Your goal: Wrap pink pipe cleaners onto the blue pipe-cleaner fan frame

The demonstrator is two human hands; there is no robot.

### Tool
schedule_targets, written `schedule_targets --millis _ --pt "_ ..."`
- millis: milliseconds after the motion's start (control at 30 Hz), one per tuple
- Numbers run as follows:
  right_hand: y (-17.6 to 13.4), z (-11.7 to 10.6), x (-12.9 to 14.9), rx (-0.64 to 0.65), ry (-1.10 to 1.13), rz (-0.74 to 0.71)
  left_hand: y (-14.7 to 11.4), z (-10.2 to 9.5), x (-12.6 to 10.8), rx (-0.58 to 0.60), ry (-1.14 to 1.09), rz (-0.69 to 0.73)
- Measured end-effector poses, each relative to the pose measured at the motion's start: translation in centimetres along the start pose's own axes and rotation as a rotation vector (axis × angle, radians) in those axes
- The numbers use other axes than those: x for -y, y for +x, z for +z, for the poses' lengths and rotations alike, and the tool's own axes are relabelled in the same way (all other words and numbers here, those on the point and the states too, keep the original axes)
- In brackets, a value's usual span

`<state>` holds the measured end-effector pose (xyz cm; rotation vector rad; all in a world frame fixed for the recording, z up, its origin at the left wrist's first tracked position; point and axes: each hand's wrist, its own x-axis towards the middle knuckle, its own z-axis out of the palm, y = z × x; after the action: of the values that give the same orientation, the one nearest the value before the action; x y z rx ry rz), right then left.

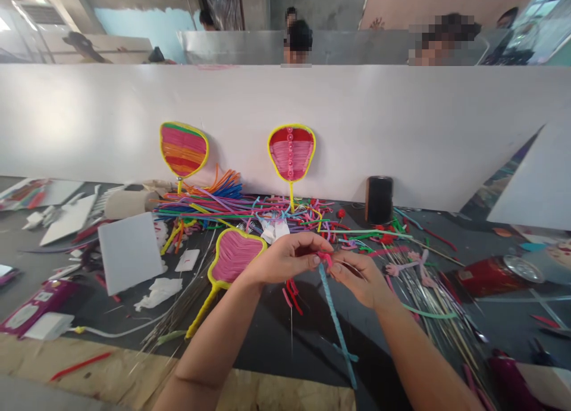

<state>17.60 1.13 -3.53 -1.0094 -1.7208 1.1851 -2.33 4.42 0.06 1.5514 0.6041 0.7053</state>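
My left hand (297, 259) and my right hand (357, 274) meet over the dark tabletop. Both pinch a small bent piece of pink pipe cleaner (326, 258) between thumb and fingers. Below it hangs a stem wrapped in light blue pipe cleaner (332, 310), with a short side piece near its lower end. Whether the pink piece is joined to the stem is hidden by my fingertips. Beside my left forearm lies a pink fan shape with a yellow rim and handle (238, 256). Short red pipe cleaner scraps (293, 295) lie beneath my left hand.
Two finished-looking fan shapes (184, 149) (291, 155) lean on the white partition (401, 119). Loose pipe cleaners (223, 206) lie behind my hands. A phone (379, 200), bundled wires (432, 316) and a red can (495, 276) are rightward. A white card (131, 253) is leftward; people sit beyond.
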Motion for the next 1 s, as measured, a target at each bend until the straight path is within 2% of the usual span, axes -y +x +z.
schedule_targets --millis 133,500,867,1000 --pt "0.0 0.4 0.9 -0.044 -0.112 -0.019 0.0 0.1 -0.2 -0.043 0.043 0.001" --pt "0.2 0.8 1.4 -0.094 -0.178 -0.014 0.0 0.4 -0.3 -0.128 0.091 -0.025" --pt "0.3 0.9 1.6 -0.149 -0.105 -0.022 -0.1 0.1 -0.4 -0.109 0.031 0.053" --pt "0.3 0.8 1.7 -0.125 -0.064 0.015 -0.2 -0.1 -0.3 -0.115 0.071 0.056"
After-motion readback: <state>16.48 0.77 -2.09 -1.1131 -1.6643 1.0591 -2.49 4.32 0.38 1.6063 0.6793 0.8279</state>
